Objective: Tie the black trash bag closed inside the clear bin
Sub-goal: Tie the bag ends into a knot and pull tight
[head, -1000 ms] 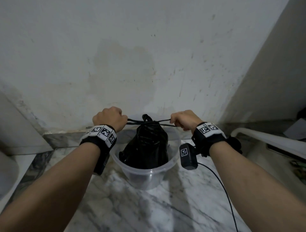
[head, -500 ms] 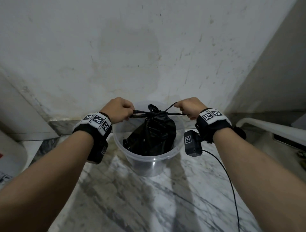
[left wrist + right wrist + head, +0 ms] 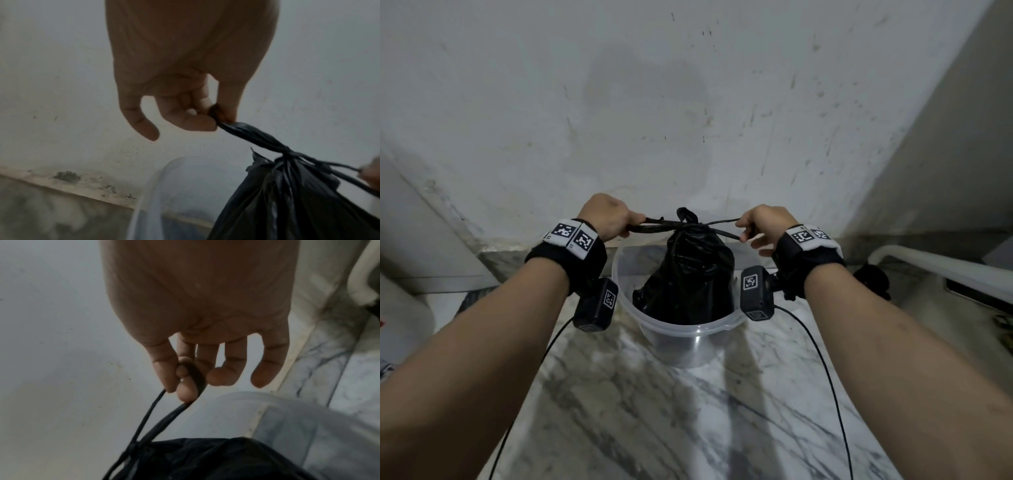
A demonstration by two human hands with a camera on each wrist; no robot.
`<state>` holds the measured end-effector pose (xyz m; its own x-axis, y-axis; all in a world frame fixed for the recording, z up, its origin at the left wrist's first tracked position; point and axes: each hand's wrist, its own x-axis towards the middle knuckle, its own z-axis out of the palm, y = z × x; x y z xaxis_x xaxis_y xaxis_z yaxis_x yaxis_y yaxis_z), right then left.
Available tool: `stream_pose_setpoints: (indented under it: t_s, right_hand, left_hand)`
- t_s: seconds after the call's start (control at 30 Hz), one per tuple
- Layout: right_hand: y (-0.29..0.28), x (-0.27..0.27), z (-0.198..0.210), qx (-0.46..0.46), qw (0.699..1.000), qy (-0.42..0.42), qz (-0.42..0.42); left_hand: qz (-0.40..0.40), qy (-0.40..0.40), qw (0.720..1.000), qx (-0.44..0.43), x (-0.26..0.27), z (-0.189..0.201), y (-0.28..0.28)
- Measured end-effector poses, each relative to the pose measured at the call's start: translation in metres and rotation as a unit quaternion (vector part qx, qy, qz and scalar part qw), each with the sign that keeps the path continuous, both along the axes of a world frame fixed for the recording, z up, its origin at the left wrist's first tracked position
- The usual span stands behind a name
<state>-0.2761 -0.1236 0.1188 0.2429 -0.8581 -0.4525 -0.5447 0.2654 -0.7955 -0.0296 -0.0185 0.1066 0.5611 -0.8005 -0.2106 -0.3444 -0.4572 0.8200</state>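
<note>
A black trash bag [image 3: 688,274] stands in the clear bin [image 3: 681,334] on a marble counter, its gathered neck drawn up above the rim. A knot [image 3: 683,226] sits at the neck. My left hand [image 3: 613,219] pinches the twisted left tail [image 3: 242,131] of the bag, pulled taut sideways. My right hand [image 3: 760,224] pinches the thin looped right tail [image 3: 191,374] between thumb and forefinger, the other fingers loose. Both hands hover just above the bin's rim, one on each side of the knot [image 3: 285,151].
The bin stands near a stained white wall [image 3: 654,102] at the back of the marble counter [image 3: 671,411]. A white rounded rail [image 3: 935,267] lies at the right. Camera cables [image 3: 832,377] trail from both wrists across the counter.
Both hands have stayed on the tails, pulled apart. My right hand's lower fingers have loosened. The view has shifted a little.
</note>
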Motion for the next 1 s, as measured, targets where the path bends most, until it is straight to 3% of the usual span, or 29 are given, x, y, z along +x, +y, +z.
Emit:
stream_pose_setpoints:
  t_s: [0.23, 0.4, 0.67, 0.8, 1.0]
  right_hand:
    - [0.0, 0.0, -0.004, 0.024, 0.999, -0.014, -0.016]
    - [-0.006, -0.005, -0.006, 0.029, 0.999, -0.012, -0.021]
    - [-0.026, -0.03, 0.0, -0.122, 0.988, -0.074, 0.063]
    - [-0.03, -0.042, -0.003, -0.142, 0.982, -0.075, 0.094]
    - [-0.031, -0.049, -0.024, -0.137, 0.986, -0.066, 0.071]
  left_hand:
    - [0.001, -0.008, 0.999, 0.051, 0.002, -0.002, 0.008]
    - [0.007, 0.05, 0.997, 0.053, 0.002, 0.001, 0.016]
    - [-0.026, 0.153, 0.987, -0.05, 0.002, 0.001, 0.025]
    - [-0.053, 0.143, 0.988, -0.027, 0.006, 0.004, 0.023]
    - [-0.064, 0.133, 0.989, -0.011, 0.004, 0.003, 0.018]
